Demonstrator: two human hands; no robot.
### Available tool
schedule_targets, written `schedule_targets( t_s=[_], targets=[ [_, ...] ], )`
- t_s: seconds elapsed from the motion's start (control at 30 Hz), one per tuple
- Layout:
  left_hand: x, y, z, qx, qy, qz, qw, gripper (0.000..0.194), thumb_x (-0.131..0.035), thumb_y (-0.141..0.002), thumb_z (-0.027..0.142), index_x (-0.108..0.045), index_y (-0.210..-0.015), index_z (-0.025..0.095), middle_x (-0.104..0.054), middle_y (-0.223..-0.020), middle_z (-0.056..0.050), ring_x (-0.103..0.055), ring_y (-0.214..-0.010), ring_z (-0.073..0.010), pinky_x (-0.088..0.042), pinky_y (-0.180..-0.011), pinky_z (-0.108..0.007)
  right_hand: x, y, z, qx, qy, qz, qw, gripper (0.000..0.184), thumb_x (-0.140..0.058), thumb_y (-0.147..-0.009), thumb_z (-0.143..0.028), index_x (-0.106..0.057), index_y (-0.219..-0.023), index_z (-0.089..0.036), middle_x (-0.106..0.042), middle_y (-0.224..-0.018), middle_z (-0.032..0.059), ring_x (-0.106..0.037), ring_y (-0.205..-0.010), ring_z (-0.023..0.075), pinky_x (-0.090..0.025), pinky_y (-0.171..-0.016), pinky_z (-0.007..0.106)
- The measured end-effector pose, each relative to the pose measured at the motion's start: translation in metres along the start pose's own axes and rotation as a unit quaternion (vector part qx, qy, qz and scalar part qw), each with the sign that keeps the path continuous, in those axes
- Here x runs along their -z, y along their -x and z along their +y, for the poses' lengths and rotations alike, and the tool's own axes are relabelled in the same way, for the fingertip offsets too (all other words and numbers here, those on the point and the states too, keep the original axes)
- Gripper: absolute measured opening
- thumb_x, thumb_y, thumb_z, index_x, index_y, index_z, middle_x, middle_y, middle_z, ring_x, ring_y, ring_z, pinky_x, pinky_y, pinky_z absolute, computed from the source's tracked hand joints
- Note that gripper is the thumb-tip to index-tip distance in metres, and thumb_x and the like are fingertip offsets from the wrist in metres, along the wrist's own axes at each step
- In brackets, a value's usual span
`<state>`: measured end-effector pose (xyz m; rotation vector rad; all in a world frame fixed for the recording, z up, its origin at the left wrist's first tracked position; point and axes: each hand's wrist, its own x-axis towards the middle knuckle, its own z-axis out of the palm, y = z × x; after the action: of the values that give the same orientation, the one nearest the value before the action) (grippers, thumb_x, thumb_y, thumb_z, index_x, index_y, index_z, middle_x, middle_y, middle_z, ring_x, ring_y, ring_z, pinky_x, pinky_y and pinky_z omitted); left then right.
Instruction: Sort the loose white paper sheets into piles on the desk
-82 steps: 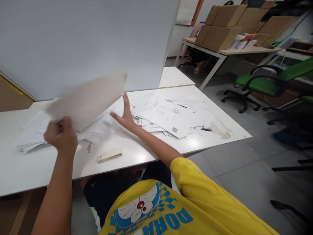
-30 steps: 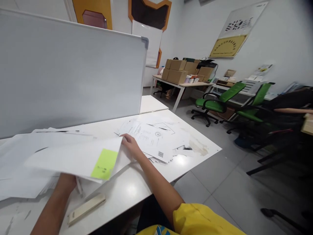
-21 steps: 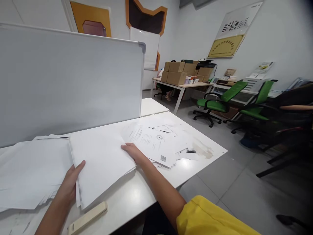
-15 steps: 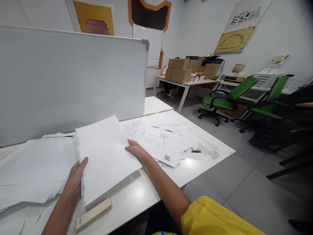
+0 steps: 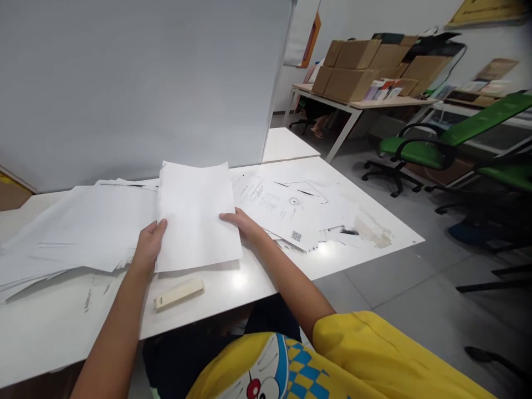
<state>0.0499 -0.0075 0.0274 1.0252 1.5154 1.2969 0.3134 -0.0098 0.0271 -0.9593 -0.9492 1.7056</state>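
Observation:
A small stack of white paper [image 5: 197,216] is held upright-tilted above the table between my two hands. My left hand [image 5: 150,244] grips its left edge, thumb on the front face. On the right edge, my right hand [image 5: 243,223] pinches it with the thumb on top; the fingers behind are hidden. Below the stack a cream stapler [image 5: 179,294] lies on the white table [image 5: 257,271]. Left of my left hand spreads a pile of loose white sheets [image 5: 83,221]. To the right lie printed sheets [image 5: 282,213], one with a round stamp and a QR code.
A large whiteboard [image 5: 137,83] stands along the table's back edge. Farther off, cardboard boxes [image 5: 349,72] sit on a desk [image 5: 353,111]. Green chairs [image 5: 419,149] stand at the right. A brown box corner [image 5: 14,191] shows at the far left.
My view has tilted downward and shifted left. The paper stack has turned so its sides run straighter, with both hands still on its edges.

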Motion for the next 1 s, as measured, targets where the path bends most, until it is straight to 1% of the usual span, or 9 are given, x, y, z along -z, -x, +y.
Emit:
schedule_targets(
  t_s=[0.13,0.3,0.43,0.53,0.63,0.67,0.77,0.87,1.0],
  targets=[
    [0.004,-0.001,0.0,-0.009,-0.005,-0.003,1.0,0.043,-0.081,-0.067,0.055,-0.07,-0.082,0.016,-0.071,-0.066,-0.004,-0.071,-0.071,-0.0243,-0.057,-0.061,-0.029,0.003,0.005,-0.004,-0.015,0.044,-0.017,0.999,0.036,-0.081,-0.066,-0.025,-0.067,-0.098,-0.019,-0.078,-0.097,0.0082,-0.073,-0.094,0.0287,-0.057,-0.097,0.047],
    [0.005,0.002,0.003,-0.004,0.036,-0.031,0.999,0.058,-0.086,-0.054,0.066,-0.069,-0.075,0.016,-0.071,-0.067,-0.007,-0.071,-0.073,-0.0257,-0.059,-0.069,-0.034,0.004,0.007,-0.013,0.031,0.104,0.029,0.994,0.03,-0.076,-0.066,-0.025,-0.07,-0.095,-0.019,-0.079,-0.096,0.0068,-0.072,-0.091,0.0284,-0.055,-0.095,0.047],
    [0.005,0.007,0.001,0.012,0.039,-0.076,0.996,0.058,-0.086,-0.049,0.068,-0.066,-0.068,0.017,-0.068,-0.062,-0.006,-0.069,-0.071,-0.0268,-0.058,-0.07,-0.037,0.004,0.017,-0.005,0.059,0.087,0.074,0.992,0.03,-0.073,-0.064,-0.029,-0.071,-0.091,-0.018,-0.078,-0.088,0.005,-0.072,-0.088,0.0279,-0.055,-0.09,0.044],
    [0.009,0.01,0.001,-0.025,0.011,-0.12,0.992,0.048,-0.076,-0.06,0.066,-0.064,-0.062,0.02,-0.064,-0.06,-0.005,-0.065,-0.067,-0.0233,-0.054,-0.066,-0.034,0.007,0.044,0.012,0.084,0.064,0.175,0.979,0.033,-0.074,-0.064,-0.038,-0.071,-0.09,-0.018,-0.078,-0.085,0.006,-0.072,-0.089,0.03,-0.057,-0.086,0.043],
    [0.012,0.02,0.009,-0.112,-0.069,-0.171,0.976,0.04,-0.066,-0.075,0.057,-0.068,-0.065,0.019,-0.064,-0.062,-0.006,-0.059,-0.062,-0.0187,-0.05,-0.064,-0.032,0.011,0.086,0.034,0.126,0.034,0.287,0.949,0.044,-0.075,-0.069,-0.048,-0.072,-0.1,-0.017,-0.08,-0.1,0.0106,-0.073,-0.1,0.0329,-0.058,-0.089,0.045],
    [0.011,0.026,0.014,-0.134,-0.1,-0.173,0.971,0.038,-0.063,-0.079,0.054,-0.07,-0.069,0.018,-0.065,-0.063,-0.006,-0.059,-0.062,-0.0179,-0.05,-0.065,-0.031,0.011,0.102,0.041,0.135,0.024,0.316,0.939,0.048,-0.074,-0.071,-0.05,-0.072,-0.107,-0.017,-0.079,-0.108,0.012,-0.072,-0.105,0.0332,-0.058,-0.093,0.046],
    [0.002,0.055,0.026,-0.154,-0.196,-0.117,0.961,0.039,-0.051,-0.092,0.048,-0.075,-0.085,0.018,-0.07,-0.072,-0.006,-0.064,-0.068,-0.0183,-0.052,-0.071,-0.031,0.005,0.146,0.067,0.124,0.016,0.393,0.911,0.059,-0.072,-0.079,-0.052,-0.067,-0.127,-0.018,-0.074,-0.126,0.0134,-0.069,-0.119,0.0323,-0.056,-0.103,0.048],
    [-0.014,0.087,0.029,-0.173,-0.343,-0.126,0.915,0.036,-0.048,-0.097,0.045,-0.075,-0.1,0.022,-0.077,-0.091,-0.005,-0.07,-0.086,-0.0219,-0.053,-0.082,-0.035,-0.012,0.179,0.096,0.081,0.02,0.414,0.907,0.068,-0.072,-0.084,-0.055,-0.058,-0.143,-0.023,-0.07,-0.136,0.0117,-0.066,-0.126,0.0304,-0.053,-0.109,0.048],
    [-0.034,0.106,0.013,-0.213,-0.479,-0.148,0.839,0.037,-0.046,-0.099,0.039,-0.072,-0.117,0.019,-0.074,-0.123,-0.01,-0.065,-0.115,-0.0301,-0.05,-0.098,-0.042,-0.039,0.205,0.121,0.028,0.009,0.373,0.927,0.071,-0.073,-0.085,-0.055,-0.054,-0.147,-0.027,-0.069,-0.137,0.0098,-0.065,-0.125,0.0288,-0.053,-0.11,0.047]
  ],
)
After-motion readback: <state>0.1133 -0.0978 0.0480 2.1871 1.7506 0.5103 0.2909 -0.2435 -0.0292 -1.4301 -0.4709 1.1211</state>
